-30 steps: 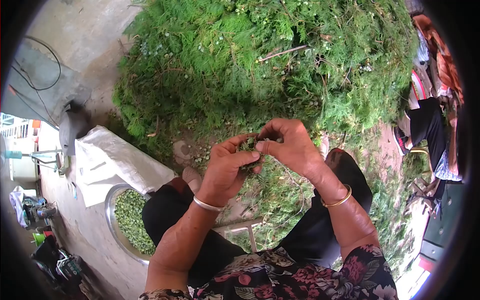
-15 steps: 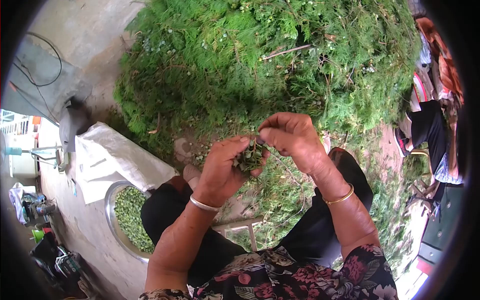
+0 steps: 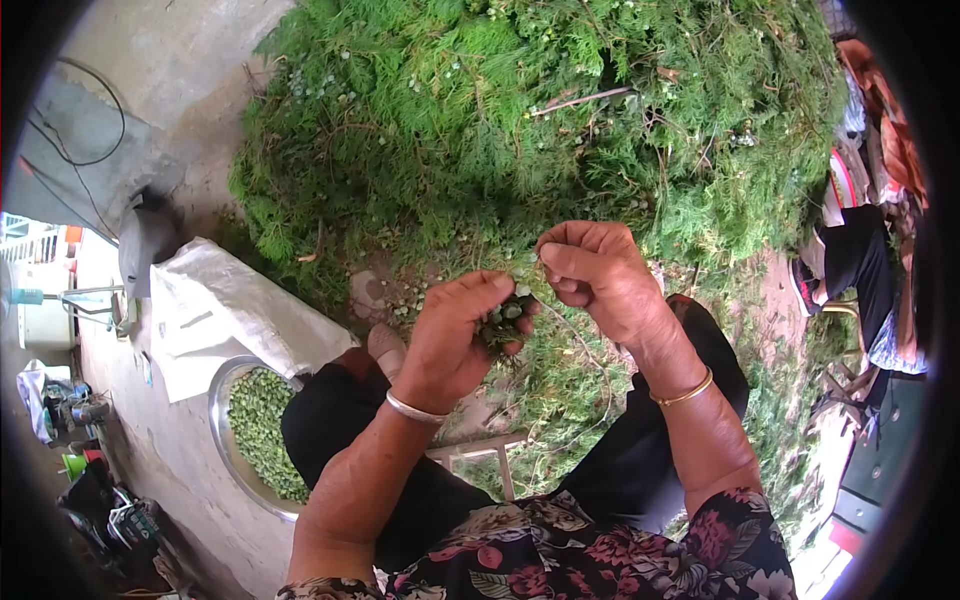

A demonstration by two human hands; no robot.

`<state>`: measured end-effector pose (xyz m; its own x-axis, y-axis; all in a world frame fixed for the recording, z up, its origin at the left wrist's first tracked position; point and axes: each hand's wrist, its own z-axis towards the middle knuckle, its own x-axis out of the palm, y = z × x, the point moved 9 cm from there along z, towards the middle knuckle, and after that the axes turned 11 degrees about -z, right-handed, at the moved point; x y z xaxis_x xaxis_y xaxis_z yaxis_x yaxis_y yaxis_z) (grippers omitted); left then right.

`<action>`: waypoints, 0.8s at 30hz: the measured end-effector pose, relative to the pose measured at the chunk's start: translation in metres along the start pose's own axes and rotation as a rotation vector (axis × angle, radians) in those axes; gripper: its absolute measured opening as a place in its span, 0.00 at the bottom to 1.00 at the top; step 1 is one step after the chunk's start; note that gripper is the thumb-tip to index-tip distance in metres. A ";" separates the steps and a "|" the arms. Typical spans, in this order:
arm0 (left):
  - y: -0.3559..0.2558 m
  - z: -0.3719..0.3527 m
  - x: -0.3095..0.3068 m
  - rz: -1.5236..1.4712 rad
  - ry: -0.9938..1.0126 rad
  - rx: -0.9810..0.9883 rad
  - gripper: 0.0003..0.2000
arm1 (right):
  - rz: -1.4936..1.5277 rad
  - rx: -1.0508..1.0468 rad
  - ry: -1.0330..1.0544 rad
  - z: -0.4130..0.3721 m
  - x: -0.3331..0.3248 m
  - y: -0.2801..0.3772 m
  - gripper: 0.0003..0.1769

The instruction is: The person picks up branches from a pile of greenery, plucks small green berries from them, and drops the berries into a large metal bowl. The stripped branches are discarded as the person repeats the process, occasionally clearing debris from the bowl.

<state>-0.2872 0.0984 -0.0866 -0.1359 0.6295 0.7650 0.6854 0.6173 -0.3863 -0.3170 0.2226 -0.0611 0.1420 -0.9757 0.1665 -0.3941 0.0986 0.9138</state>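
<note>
I note the right hand, pinched shut (contents unseen), has drawn off the green sprig the left hand grips.

Outdoor daylight; bare concrete floor; white sack left; clutter, perhaps tools, far left.

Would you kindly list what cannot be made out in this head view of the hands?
Head view: sprig, mostly hidden by fingers of the left hand.
Head view: whatever the right hand pinches, too small.
Head view: metal bowl, partly behind the knee.
Head view: person at right, cut by the lens edge.
</note>
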 end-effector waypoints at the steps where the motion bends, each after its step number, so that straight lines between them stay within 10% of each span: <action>1: -0.002 0.001 -0.006 0.063 -0.043 0.069 0.06 | 0.077 0.032 0.027 0.000 0.003 -0.003 0.06; 15: -0.025 -0.003 -0.004 0.207 -0.047 0.375 0.06 | -0.010 0.209 0.094 -0.002 0.023 -0.029 0.10; 24: -0.017 -0.004 -0.005 0.158 -0.086 0.297 0.07 | -0.338 -0.079 -0.077 0.001 0.014 -0.011 0.09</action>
<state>-0.2956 0.0828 -0.0817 -0.1131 0.7580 0.6424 0.4667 0.6113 -0.6392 -0.3113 0.2081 -0.0695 0.1823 -0.9674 -0.1758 -0.2650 -0.2205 0.9387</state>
